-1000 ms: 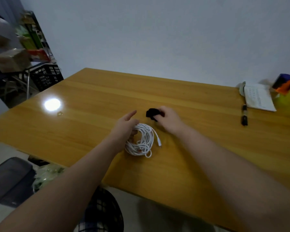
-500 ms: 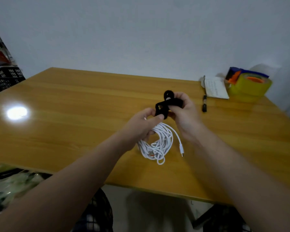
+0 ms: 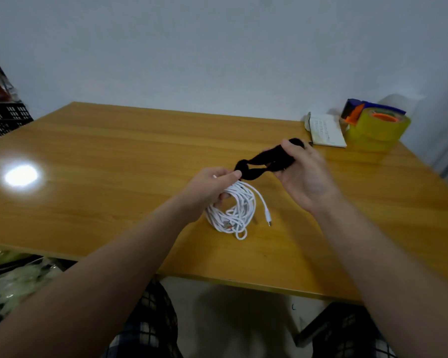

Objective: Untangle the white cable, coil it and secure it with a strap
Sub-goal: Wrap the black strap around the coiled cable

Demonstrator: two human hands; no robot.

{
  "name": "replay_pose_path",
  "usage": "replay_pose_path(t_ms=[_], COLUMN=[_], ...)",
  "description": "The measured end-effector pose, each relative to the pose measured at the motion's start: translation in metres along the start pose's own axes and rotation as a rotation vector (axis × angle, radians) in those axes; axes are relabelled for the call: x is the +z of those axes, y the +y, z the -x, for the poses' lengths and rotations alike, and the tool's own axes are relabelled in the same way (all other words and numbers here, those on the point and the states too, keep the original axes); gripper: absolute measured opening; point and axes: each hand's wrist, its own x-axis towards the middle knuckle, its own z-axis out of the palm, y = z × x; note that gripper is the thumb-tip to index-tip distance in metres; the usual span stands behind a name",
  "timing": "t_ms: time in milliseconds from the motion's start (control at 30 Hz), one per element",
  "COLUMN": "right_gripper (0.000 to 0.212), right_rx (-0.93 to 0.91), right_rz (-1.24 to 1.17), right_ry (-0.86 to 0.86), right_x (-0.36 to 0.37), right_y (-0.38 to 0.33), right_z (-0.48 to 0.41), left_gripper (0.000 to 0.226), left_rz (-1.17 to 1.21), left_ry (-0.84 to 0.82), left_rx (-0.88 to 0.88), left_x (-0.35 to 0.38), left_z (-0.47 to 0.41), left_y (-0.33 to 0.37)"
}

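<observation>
Black strap (image 3: 269, 154) pinched by left hand (image 3: 207, 187), right hand (image 3: 305, 177); notepad (image 3: 326, 130) writing illegible.

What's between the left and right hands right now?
The black strap, stretched hand to hand: left hand pinches one end, right hand grips the other, above the coiled white cable. Seen in the head view.

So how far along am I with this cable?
Untangling and coiling look done: the white cable is a loose coil on the table. In hand: the left hand and right hand stretch the black strap between them. Left: wrapping it round the coil and fastening it.
</observation>
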Motion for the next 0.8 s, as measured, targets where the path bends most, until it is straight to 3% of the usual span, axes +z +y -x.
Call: replay_pose_path(t_ms=[67,133,200,333,500,567,667,800], right_gripper=[0.01,0.031,0.048,0.013,0.011,0.004,0.011,0.009], right_rx=[-0.019,0.082,0.205,0.172,0.109,0.092,0.099,0.314], right_rz=[0.192,0.471,0.52,0.609,0.858,0.926,1.05,0.954], right_ry=[0.06,0.039,-0.029,-0.024,-0.134,-0.116,-0.027,-0.09], right_x=[0.006,0.01,0.01,0.006,0.008,-0.002,-0.023,-0.022], right_y=[0.005,0.01,0.013,0.009,-0.004,-0.015,-0.033,-0.036], right_z=[0.0,0.002,0.004,0.002,-0.001,-0.003,-0.004,0.0], left_gripper=[0.025,0.024,0.019,0.021,0.023,0.02,0.023,0.028], left_rz=[0.053,0.104,0.136,0.045,-0.067,-0.048,-0.04,-0.029], left_ry=[-0.019,0.013,0.047,-0.002,-0.064,-0.002,0.145,0.285], left_rx=[0.033,0.062,0.069,0.053,0.031,0.037,0.021,-0.061], left_x=[0.006,0.012,0.014,0.011,0.004,-0.006,-0.027,-0.026], left_z=[0.003,0.004,0.004,0.005,0.004,0.003,0.004,0.005], left_y=[0.0,0.002,0.004,0.008,0.008,0.012,0.011,0.005])
